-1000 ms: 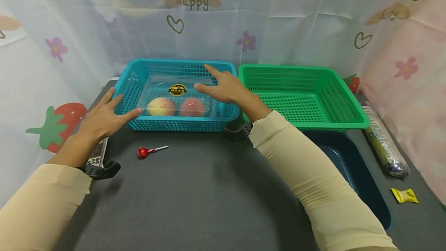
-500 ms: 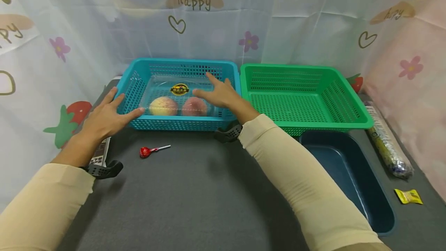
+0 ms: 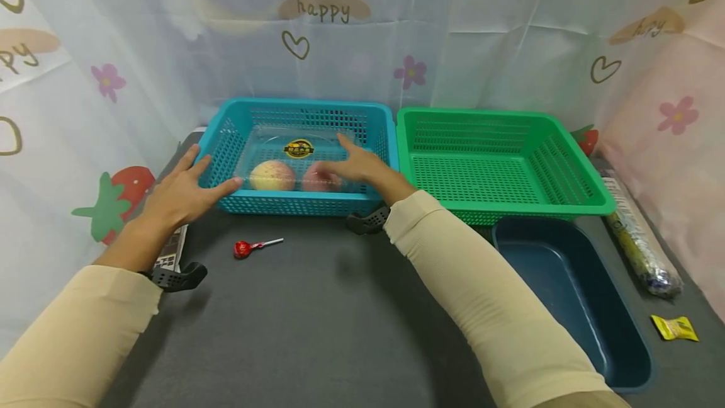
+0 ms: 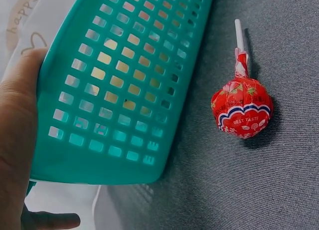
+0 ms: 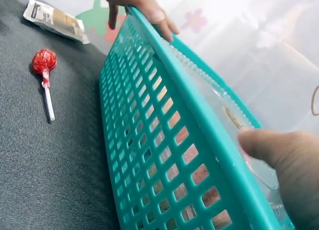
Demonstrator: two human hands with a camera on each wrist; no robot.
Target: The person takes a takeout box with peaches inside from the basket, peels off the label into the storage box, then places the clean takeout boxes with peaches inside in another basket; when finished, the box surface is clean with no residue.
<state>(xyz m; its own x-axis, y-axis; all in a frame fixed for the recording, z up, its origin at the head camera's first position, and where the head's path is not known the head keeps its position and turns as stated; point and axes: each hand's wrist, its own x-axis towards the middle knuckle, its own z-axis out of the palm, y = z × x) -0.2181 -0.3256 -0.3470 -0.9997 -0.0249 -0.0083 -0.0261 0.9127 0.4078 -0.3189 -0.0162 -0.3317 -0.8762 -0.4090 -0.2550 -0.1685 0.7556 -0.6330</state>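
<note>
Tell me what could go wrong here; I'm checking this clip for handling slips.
1. The right hand reaches into the blue basket onto a clear fruit box; the smooth lid may slip from a one-handed grip.
2. The left hand only rests on the basket's corner, so the basket could slide or tip.
3. The lollipop lies just in front and could be knocked.

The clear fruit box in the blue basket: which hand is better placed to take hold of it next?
Probably the right hand: it is inside the blue basket, on the clear fruit box. The left hand rests outside, on the basket's left corner.
</note>
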